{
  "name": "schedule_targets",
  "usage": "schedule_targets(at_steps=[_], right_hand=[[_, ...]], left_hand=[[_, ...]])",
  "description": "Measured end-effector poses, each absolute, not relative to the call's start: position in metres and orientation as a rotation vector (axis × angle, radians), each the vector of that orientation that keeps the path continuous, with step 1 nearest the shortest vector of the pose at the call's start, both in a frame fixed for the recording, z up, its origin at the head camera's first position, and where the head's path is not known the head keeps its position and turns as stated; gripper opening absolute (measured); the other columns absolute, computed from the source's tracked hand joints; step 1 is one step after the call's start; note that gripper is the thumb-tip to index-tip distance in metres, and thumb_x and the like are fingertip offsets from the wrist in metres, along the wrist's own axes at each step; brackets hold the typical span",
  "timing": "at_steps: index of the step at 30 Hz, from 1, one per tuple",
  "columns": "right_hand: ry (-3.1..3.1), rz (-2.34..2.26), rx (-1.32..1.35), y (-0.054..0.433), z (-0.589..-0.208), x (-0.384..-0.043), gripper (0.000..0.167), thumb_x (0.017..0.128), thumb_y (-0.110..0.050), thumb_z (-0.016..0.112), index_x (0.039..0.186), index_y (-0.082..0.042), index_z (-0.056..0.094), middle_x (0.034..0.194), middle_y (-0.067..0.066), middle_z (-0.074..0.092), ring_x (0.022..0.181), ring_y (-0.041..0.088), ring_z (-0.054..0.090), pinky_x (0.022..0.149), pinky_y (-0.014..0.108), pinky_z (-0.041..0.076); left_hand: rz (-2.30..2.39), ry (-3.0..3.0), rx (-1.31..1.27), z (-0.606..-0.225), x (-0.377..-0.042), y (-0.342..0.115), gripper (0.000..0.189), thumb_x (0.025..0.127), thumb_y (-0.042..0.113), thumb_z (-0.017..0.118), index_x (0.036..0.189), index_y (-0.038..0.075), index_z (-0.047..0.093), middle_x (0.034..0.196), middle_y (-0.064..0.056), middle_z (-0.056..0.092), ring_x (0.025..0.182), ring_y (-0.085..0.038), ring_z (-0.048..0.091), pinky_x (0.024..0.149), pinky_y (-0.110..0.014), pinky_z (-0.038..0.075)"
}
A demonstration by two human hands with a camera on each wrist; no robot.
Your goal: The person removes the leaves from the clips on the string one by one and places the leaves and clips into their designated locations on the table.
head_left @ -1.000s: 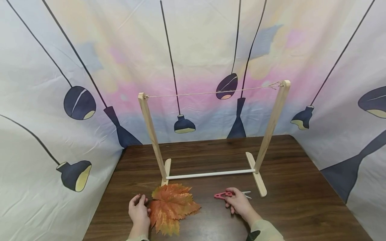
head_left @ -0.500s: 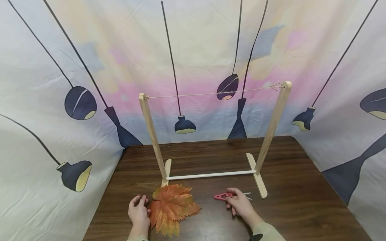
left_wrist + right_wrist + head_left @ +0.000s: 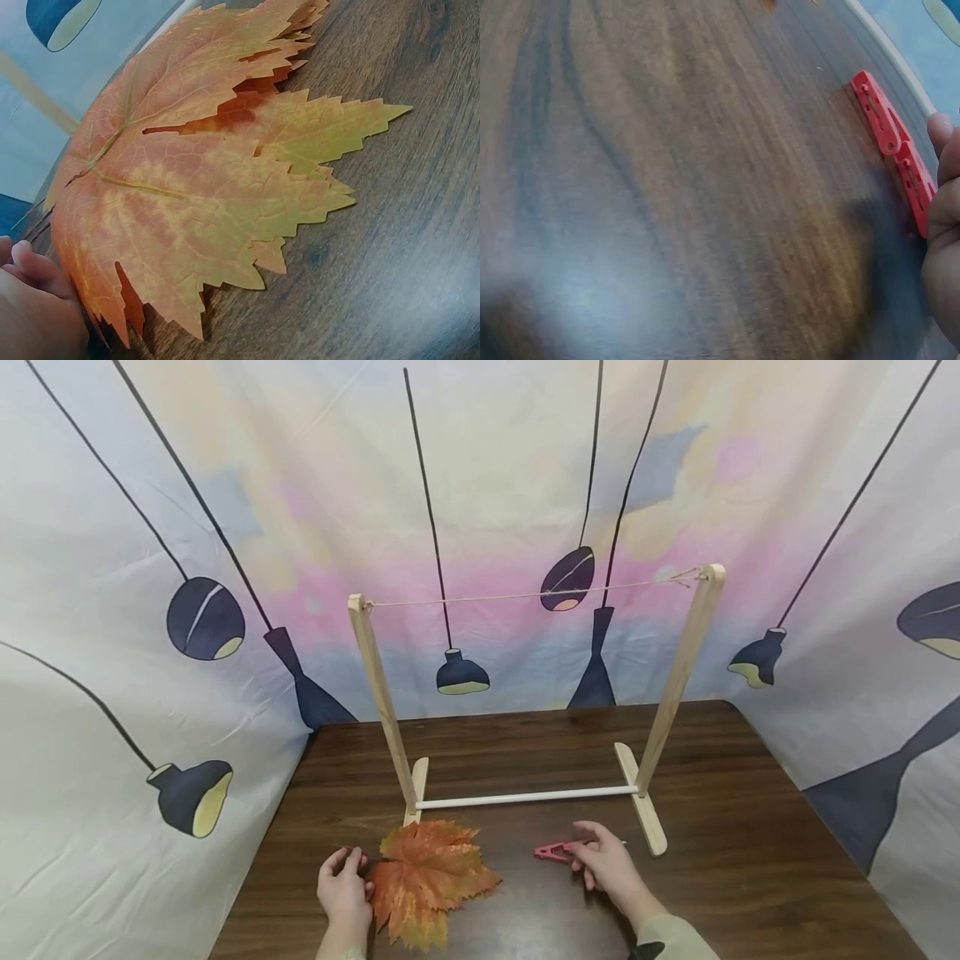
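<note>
My left hand point(image 3: 343, 892) pinches the thin stem of an orange and yellow artificial maple leaf point(image 3: 431, 881) at the table's front left. In the left wrist view, more than one leaf layer point(image 3: 195, 172) shows, and the stems run to my fingertips. To the right, my right hand point(image 3: 607, 864) hovers close over a red clothespin point(image 3: 551, 852), its fingers loosely bent. The clothespin point(image 3: 889, 135) lies beside those fingers in the right wrist view. Only the tip of a pale clothespin point(image 3: 624, 842) shows; my right hand hides the rest.
Behind both hands stands a wooden frame point(image 3: 671, 693) with two posts, a white crossbar point(image 3: 525, 797) at the bottom and a string point(image 3: 487, 599) along the top. The brown table point(image 3: 517, 743) ends at a printed cloth backdrop point(image 3: 495, 485).
My right hand has shifted a little to the right along the red clothespin, covering more of the pale one. The left hand and the leaf stay about where they were.
</note>
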State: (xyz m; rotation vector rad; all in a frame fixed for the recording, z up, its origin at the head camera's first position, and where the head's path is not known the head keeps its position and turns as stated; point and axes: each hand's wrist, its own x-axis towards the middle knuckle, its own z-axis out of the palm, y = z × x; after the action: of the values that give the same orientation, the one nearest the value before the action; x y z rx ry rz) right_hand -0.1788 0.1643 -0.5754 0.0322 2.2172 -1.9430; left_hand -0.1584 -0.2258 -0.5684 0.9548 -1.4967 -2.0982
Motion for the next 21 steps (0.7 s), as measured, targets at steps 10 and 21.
schedule_targets(at_steps=[10,21], right_hand=[[2.243,-2.028,0.094,0.177,-0.566,-0.189,0.045,0.088,-0.005,0.06,0.13,0.002,0.044,0.064,0.009,0.058,0.038,0.011,0.043,0.034,0.02,0.034],[2.428,-1.909,0.055,0.214,-0.547,-0.198,0.04,0.092,-0.009,0.058,0.128,0.003,0.046,0.066,0.011,0.06,0.039,0.012,0.046,0.036,0.02,0.034]], left_hand=[[-2.127,-1.466,0.972,-0.562,-0.162,-0.227,0.021,0.093,0.021,0.059,0.108,0.015,0.046,0.069,0.008,0.061,0.038,0.0,0.034,0.037,-0.018,0.039],[-2.046,-1.663,0.874,-0.538,-0.168,-0.237,0.028,0.096,0.028,0.053,0.118,0.014,0.043,0.078,0.007,0.062,0.042,-0.004,0.041,0.042,-0.022,0.046]])
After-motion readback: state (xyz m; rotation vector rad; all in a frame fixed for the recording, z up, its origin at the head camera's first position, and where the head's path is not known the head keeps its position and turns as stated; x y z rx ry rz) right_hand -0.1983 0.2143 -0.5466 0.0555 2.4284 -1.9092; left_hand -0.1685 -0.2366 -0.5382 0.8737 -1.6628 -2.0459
